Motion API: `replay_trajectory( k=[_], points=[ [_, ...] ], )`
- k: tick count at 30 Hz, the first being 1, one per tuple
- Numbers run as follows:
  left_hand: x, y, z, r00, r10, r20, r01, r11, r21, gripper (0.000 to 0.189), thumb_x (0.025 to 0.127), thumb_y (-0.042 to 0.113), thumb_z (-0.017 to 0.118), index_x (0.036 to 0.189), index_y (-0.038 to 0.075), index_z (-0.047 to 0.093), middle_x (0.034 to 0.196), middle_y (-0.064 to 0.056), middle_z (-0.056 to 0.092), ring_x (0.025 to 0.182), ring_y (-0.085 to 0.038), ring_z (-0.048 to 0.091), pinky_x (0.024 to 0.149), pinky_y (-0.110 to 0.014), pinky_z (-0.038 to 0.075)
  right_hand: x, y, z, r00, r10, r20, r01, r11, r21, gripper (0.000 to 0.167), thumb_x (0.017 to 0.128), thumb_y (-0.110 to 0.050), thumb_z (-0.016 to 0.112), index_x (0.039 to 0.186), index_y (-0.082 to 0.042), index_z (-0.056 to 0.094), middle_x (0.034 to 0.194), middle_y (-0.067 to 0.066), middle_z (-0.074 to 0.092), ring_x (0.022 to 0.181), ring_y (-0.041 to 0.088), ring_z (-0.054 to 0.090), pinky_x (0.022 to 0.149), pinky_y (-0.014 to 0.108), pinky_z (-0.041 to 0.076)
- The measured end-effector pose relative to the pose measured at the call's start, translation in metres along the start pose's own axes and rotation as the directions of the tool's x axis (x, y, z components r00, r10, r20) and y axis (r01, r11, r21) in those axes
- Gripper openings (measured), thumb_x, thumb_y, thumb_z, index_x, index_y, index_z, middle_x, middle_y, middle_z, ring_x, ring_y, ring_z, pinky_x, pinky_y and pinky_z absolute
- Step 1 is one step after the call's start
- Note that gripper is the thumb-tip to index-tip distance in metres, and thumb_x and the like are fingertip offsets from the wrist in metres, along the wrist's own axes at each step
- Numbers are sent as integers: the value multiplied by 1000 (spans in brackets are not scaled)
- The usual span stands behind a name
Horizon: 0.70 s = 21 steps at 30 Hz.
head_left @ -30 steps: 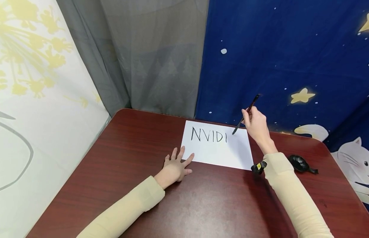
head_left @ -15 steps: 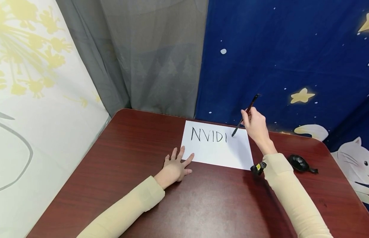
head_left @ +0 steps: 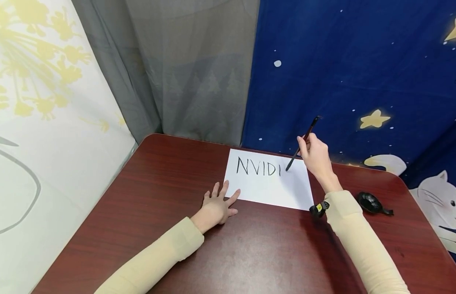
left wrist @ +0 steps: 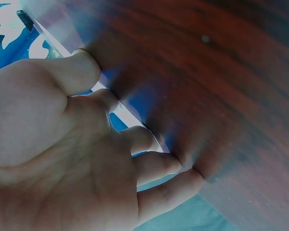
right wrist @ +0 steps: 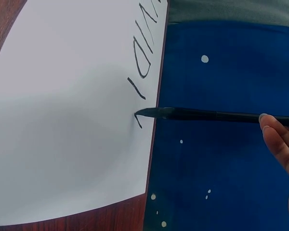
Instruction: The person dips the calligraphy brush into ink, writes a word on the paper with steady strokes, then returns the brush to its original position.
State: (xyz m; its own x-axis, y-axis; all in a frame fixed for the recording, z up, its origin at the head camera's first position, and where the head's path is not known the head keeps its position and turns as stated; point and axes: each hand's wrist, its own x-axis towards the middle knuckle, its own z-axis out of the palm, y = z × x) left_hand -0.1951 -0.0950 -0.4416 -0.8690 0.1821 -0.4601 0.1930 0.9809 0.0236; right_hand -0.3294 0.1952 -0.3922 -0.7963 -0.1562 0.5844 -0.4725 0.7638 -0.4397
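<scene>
My right hand (head_left: 317, 157) pinches the dark handle of a paintbrush (head_left: 302, 143), well above its bristles. The brush's black tip meets a sheet of white paper (head_left: 268, 190), at the lower end of a short slanted stroke (right wrist: 138, 121) that shows in the right wrist view. To the left of the tip, black letters (head_left: 259, 166) on the sheet read NVIDI. My left hand (head_left: 215, 209) lies with spread fingers at the paper's lower left corner, some fingertips on the sheet's edge. From below, the left wrist view shows its palm (left wrist: 86, 144) and fingertips against the wood.
A small black dish with a short handle (head_left: 371, 203) sits on the reddish-brown table (head_left: 169, 183), right of the right forearm. Behind the table's far edge hang a grey curtain (head_left: 198, 81) and a blue one with stars (head_left: 323, 73). A small black device (head_left: 319, 208) is on the right wrist.
The brush tip has moved a little down the paper, toward me, with my right hand following slightly. My left hand has stayed in place.
</scene>
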Motion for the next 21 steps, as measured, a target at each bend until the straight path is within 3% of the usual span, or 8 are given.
replay_trajectory(
  k=[3, 7, 14, 21],
  points=[
    [2, 0, 1, 1000, -2, 3, 2, 1000, 2, 63, 106, 52, 34, 163, 41, 9, 170, -4, -6, 155, -30, -3, 121, -51, 18, -1, 0, 0, 1000, 5, 4, -5, 1000, 3, 32, 108, -27, 51, 100, 3, 58, 74, 14, 66, 62, 26, 68, 53, 30, 47],
    [-10, 2, -8, 1000, 1, -7, -1, 1000, -8, 62, 107, 49, 36, 163, 38, 13, 170, -4, -2, 155, -30, 1, 120, -50, 20, -2, -2, 1, 1000, 1, 1, -1, 1000, 7, 32, 108, -27, 52, 99, 3, 58, 73, 13, 67, 60, 24, 67, 53, 30, 47],
    [-2, 1, -2, 1000, -8, -3, 8, 1000, 12, 62, 107, 50, 34, 163, 40, 8, 170, -3, -5, 155, -29, -1, 120, -50, 20, -2, -4, 3, 1000, -21, -9, 21, 1000, 6, 30, 107, -26, 53, 98, 3, 59, 73, 13, 67, 59, 23, 66, 55, 34, 50],
    [-8, 2, -7, 1000, -8, 4, 8, 1000, 3, 62, 107, 50, 35, 163, 39, 11, 170, -4, -4, 155, -30, 0, 120, -50, 20, -4, -7, 4, 1000, -27, -1, 27, 1000, 7, 30, 107, -25, 53, 98, 2, 59, 71, 12, 66, 58, 23, 65, 54, 35, 49]
  ],
)
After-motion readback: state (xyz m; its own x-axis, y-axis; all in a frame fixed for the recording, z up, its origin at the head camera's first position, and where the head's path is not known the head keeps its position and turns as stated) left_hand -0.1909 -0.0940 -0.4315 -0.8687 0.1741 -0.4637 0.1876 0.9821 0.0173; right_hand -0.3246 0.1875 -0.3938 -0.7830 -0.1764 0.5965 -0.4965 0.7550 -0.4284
